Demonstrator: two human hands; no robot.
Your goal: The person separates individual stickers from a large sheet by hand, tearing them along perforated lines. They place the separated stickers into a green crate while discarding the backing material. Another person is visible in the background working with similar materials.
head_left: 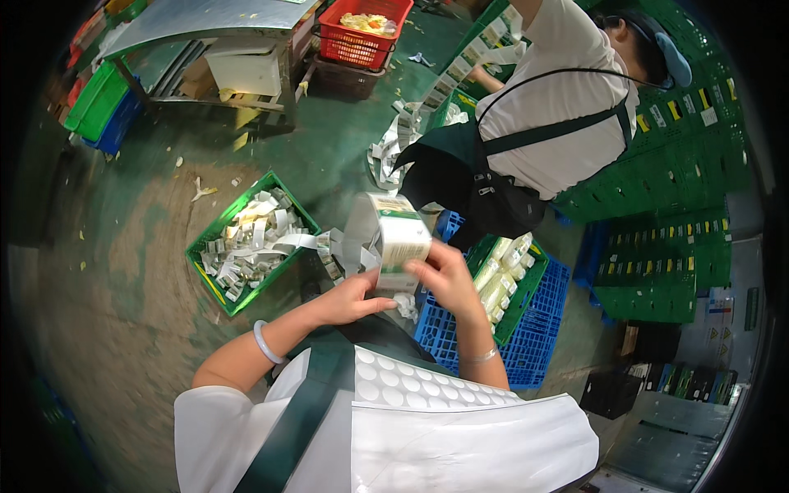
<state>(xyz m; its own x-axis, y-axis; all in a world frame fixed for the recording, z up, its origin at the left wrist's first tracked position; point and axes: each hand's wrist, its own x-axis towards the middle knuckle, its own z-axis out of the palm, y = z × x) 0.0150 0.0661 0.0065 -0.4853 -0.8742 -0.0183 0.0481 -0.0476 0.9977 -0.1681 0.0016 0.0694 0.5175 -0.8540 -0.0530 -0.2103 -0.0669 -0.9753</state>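
Both hands are raised in front of the chest, above the floor crates. Right hand (444, 275) grips a carton (400, 238), white with a green band, from its right side; fingers curl round the lower edge, pressed to the wall. Left hand (353, 300) reaches in from below-left, fingertips pinching at the carton's bottom left corner, near a curl of label strip (357, 238); whether they hold strip or carton I cannot tell.

Green crate (215, 232) on the floor to the left holds a heap of strip offcuts. Blue crate (538, 329) to the right carries a green tray (526, 287) of pale packs. A co-worker (559, 107) stands beyond, bent over other crates.

Judgement: the carton looks light, thin-walled and easily dented; hold it by edges and corners, not mid-panel. The strip looks limp and tearable.
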